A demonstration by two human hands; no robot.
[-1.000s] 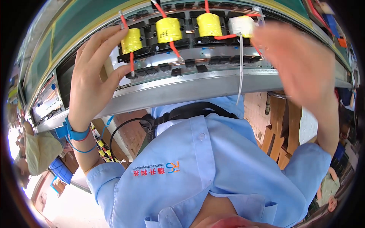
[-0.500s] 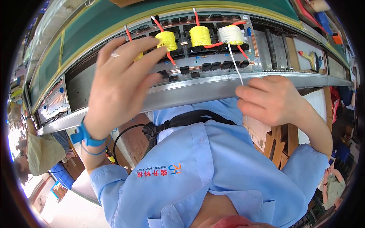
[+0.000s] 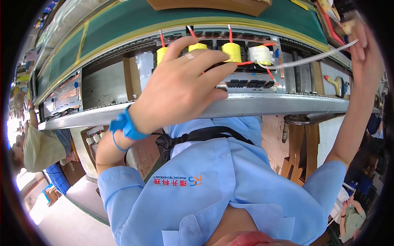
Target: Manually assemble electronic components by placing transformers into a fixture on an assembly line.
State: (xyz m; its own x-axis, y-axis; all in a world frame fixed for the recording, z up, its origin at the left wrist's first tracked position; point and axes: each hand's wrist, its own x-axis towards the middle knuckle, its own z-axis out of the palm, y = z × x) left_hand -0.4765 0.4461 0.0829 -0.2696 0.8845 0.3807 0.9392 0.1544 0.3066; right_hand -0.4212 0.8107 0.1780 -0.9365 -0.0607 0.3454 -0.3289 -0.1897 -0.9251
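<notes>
A circuit board (image 3: 277,78) bears several yellow-wrapped coils (image 3: 232,52) with red leads and one white-wrapped coil (image 3: 260,55) at the right. From the front of the white coil a thin white cord (image 3: 312,60), smeared by motion, stretches up to the right. My right hand (image 3: 364,53) has its fingers closed on the far end of that cord, out past the board. Over the board's left part hovers my left hand (image 3: 178,84), fingers spread and holding nothing visible. It hides parts of the yellow coils; its fingertips come close to one, though touching cannot be told.
A metal rail (image 3: 283,102) runs along the near side of the line. Behind lies a green belt (image 3: 123,28) with a cardboard box (image 3: 213,6). Another board (image 3: 61,100) sits at the left. A yellow-handled tool (image 3: 337,85) rests to the right. People are at both sides.
My right hand has swung up and right, drawing the cord out from the white coil. My left hand has moved right across the coils. The board appears further right in view.
</notes>
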